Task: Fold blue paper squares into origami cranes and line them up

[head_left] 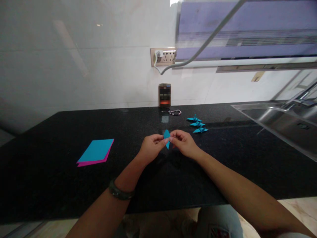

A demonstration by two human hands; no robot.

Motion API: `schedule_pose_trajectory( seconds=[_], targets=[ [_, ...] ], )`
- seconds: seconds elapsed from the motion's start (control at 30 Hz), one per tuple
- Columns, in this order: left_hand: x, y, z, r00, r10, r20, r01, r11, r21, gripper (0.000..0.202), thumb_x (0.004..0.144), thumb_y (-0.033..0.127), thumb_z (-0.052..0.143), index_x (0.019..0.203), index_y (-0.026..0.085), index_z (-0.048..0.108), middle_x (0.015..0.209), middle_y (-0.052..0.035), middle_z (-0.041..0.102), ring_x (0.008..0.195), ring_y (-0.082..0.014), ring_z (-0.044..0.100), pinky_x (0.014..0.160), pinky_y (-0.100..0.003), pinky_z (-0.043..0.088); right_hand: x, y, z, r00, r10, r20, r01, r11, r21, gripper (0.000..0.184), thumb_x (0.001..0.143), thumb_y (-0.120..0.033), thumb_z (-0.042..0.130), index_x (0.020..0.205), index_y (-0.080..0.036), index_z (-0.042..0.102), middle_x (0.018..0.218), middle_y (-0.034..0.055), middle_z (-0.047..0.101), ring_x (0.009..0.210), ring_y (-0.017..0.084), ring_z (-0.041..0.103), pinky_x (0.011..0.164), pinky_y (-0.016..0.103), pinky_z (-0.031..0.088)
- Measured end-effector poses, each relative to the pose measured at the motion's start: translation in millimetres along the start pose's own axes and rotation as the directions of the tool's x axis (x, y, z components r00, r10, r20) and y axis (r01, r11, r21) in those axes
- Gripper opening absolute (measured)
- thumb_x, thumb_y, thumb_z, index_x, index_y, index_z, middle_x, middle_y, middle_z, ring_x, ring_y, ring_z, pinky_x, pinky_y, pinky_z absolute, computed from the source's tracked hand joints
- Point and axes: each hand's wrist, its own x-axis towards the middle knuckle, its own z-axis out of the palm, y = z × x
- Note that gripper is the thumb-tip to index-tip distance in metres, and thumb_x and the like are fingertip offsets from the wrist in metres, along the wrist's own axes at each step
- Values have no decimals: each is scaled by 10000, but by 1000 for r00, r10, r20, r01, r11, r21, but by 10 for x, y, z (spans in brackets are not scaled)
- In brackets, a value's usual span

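A small folded piece of blue paper (167, 137) is pinched between both hands above the black countertop (49, 158). My left hand (151, 147) grips its left side with thumb and fingers closed. My right hand (183, 142) pinches its right side the same way. A dark band sits on my left wrist. Three finished blue paper cranes (197, 124) lie on the counter just beyond my right hand.
A stack of flat paper sheets (96, 151), blue over pink, lies to the left. A phone (164, 95) leans on the wall with a bead bracelet (174, 112) beside it. A steel sink (277, 119) is at the right. A wall socket (164, 57) holds a plugged cable.
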Motion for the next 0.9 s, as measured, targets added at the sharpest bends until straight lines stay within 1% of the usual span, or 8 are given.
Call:
schedule_pose_trajectory(
  seconds=[0.1,0.23,0.47,0.6,0.73,0.9],
  targets=[
    [-9,10,-8,1000,13,14,-14,998,66,270,674,360,619,777,112,647,695,-41,652,609,-133,572,571,-236,429,-4,-6,4,1000,-4,12,3,1000,8,192,737,-350,569,770,-164,540,644,-20,508,519,78,454,482,212,402],
    [-16,19,-19,1000,22,4,-22,990,138,244,672,359,617,712,120,642,633,-20,626,562,-118,541,528,-221,399,-6,-3,4,999,18,33,-19,1000,22,195,739,-352,568,785,-164,545,648,-17,521,510,77,458,480,215,408],
    [3,-12,-19,999,15,-50,-7,987,160,236,655,360,628,669,125,632,612,-23,624,558,-125,545,531,-227,404,-3,-3,2,997,42,62,-44,999,29,222,730,-363,573,813,-157,558,698,0,554,527,83,490,479,221,426],
    [4,0,-16,998,6,-58,3,988,155,227,655,352,628,659,125,628,603,-23,621,559,-125,546,537,-229,409,-11,-18,8,994,49,100,-51,999,19,218,745,-353,557,837,-155,564,711,10,571,555,88,503,493,214,430],
    [-3,25,-8,998,16,-59,-4,982,188,215,669,339,610,640,127,624,589,-20,615,547,-121,536,529,-227,398,-17,-22,18,996,31,79,-29,999,-24,209,758,-350,542,807,-148,565,705,13,580,519,76,482,485,212,420],
    [-18,65,-3,998,32,-62,-16,972,235,198,684,313,591,631,126,625,576,-10,598,537,-111,511,518,-221,378,-27,-31,37,997,29,69,-25,998,-50,194,760,-344,539,783,-152,557,670,0,556,501,72,470,468,206,414]
  ],
)
